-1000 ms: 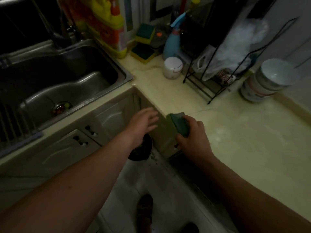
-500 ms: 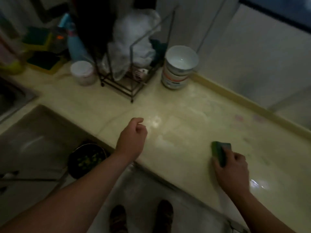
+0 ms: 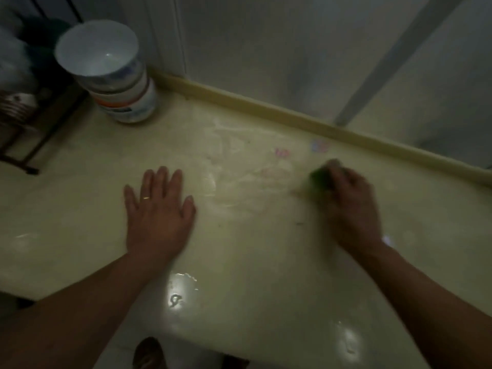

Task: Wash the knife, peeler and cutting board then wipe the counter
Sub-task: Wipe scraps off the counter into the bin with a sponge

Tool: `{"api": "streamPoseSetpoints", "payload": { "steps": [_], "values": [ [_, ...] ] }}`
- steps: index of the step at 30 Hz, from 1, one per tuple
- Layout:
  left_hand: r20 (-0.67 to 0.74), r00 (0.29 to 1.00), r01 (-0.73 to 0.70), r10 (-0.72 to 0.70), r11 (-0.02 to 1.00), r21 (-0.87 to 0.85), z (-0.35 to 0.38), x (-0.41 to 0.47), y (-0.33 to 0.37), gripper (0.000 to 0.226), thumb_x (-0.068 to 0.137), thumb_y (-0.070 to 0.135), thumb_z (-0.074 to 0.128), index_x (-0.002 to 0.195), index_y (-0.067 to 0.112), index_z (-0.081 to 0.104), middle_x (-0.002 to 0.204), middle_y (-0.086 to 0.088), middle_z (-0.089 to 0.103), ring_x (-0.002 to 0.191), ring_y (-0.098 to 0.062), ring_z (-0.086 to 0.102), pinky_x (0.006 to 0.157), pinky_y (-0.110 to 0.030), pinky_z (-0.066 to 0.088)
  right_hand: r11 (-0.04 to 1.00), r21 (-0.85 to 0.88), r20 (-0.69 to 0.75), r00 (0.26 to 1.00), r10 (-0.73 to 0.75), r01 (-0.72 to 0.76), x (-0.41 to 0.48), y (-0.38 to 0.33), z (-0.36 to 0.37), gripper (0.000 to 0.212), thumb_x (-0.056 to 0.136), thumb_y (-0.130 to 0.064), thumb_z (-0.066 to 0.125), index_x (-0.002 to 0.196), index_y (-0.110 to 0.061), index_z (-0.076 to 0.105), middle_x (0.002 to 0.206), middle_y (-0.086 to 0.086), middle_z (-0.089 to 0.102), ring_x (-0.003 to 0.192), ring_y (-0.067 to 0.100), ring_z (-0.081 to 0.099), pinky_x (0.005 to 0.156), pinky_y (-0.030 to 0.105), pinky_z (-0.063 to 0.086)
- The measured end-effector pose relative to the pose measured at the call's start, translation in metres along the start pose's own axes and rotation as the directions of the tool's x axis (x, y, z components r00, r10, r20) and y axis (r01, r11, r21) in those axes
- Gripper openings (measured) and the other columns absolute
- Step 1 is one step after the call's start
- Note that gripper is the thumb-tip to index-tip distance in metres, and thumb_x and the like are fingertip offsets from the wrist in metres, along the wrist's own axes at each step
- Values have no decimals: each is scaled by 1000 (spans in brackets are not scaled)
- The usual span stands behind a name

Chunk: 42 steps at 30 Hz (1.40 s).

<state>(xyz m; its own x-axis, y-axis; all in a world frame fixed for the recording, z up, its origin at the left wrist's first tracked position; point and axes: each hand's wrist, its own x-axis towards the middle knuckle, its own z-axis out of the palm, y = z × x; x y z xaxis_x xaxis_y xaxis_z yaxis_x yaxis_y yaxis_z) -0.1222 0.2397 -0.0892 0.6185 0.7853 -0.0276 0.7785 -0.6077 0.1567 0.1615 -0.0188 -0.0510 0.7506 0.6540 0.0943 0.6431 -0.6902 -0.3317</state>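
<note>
Right hand point(image 3: 351, 206) grips spongy green pad point(image 3: 318, 181) (blurred)

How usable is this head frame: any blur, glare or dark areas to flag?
Head view: dim overall; the right hand and the green sponge it grips are motion-blurred; the left hand, flat on the counter, is sharper; glare patches shine on the counter near its front edge.

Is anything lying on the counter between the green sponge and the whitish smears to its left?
Nothing visible does. The sponge, gripped by the right hand, sits just beside the smears on bare counter. Beyond the smears the left hand lies flat and would probably block a longer sweep.
</note>
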Motion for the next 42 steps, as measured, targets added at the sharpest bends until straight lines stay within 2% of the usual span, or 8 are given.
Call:
{"api": "streamPoseSetpoints", "payload": {
  "steps": [5, 12, 17, 24, 27, 32, 37, 42],
  "values": [
    [1, 1000, 9, -9, 999, 38, -4, -2, 6, 67, 99, 54, 30, 161, 29, 25, 169, -5, 24, 158, -27, 16, 124, -61, 12, 897, -76, -68, 900, 430, -435, -4, 87, -26, 66, 101, -29, 53, 160, -34, 25, 152, 24, 39, 135, 47, 42, 114, 57, 39],
    [33, 999, 23, -27, 993, 114, -3, 0, 11, 69, 98, 54, 28, 162, 29, 24, 170, -3, 23, 158, -25, 16, 124, -60, 13, 998, -1, -15, 998, 63, -63, 19, -61, 57, 62, 98, -31, 55, 158, -24, 39, 154, 19, 45, 134, 39, 48, 114, 47, 41],
    [40, 999, 22, -25, 997, 72, -8, 0, 13, 69, 98, 55, 26, 163, 31, 21, 172, 1, 17, 160, -21, 8, 126, -58, 6, 950, 105, 118, 945, -306, 295, 19, -139, 75, 56, 103, -33, 53, 158, -32, 40, 156, 13, 46, 138, 33, 46, 115, 46, 41],
    [3, 999, -47, 48, 990, -132, -23, 2, -50, 63, 98, 51, 29, 156, 29, 38, 168, 5, 29, 157, -12, 18, 128, -45, 11, 991, 131, 5, 999, -37, 36, 44, -157, 78, 54, 105, -27, 49, 158, -20, 39, 149, 18, 49, 130, 36, 50, 109, 47, 44],
    [-29, 999, 12, -14, 998, -67, -27, -1, -108, 59, 100, 52, 36, 154, 27, 41, 165, 3, 34, 155, -14, 23, 127, -51, 14, 943, 303, 42, 987, -154, 134, 17, -258, 105, 37, 108, -47, 38, 139, -36, 57, 135, -4, 63, 121, 18, 59, 108, 42, 48],
    [-45, 999, 18, -20, 999, -43, -33, -17, -172, 59, 102, 57, 37, 153, 28, 42, 163, 3, 36, 154, -14, 26, 126, -51, 15, 858, 253, 138, 861, -490, 448, -5, -294, 113, 55, 106, -35, 46, 159, -35, 31, 159, 7, 42, 141, 26, 43, 118, 42, 39],
    [-98, 995, -17, 10, 997, -71, -31, -22, -183, 53, 104, 45, 37, 153, 23, 42, 161, 1, 40, 152, -16, 30, 126, -48, 19, 998, 66, 8, 1000, 1, -2, 64, -243, 100, 54, 108, -36, 43, 160, -30, 30, 157, 11, 41, 140, 30, 42, 115, 43, 36],
    [-101, 995, -23, 14, 996, -88, -33, -22, -184, 51, 107, 38, 31, 155, 24, 39, 163, 3, 37, 154, -13, 26, 127, -48, 17, 931, 113, 141, 922, -360, 347, -4, -347, 153, 58, 101, -17, 46, 157, -26, 39, 157, 10, 41, 143, 34, 41, 115, 44, 39]
  ]
}}
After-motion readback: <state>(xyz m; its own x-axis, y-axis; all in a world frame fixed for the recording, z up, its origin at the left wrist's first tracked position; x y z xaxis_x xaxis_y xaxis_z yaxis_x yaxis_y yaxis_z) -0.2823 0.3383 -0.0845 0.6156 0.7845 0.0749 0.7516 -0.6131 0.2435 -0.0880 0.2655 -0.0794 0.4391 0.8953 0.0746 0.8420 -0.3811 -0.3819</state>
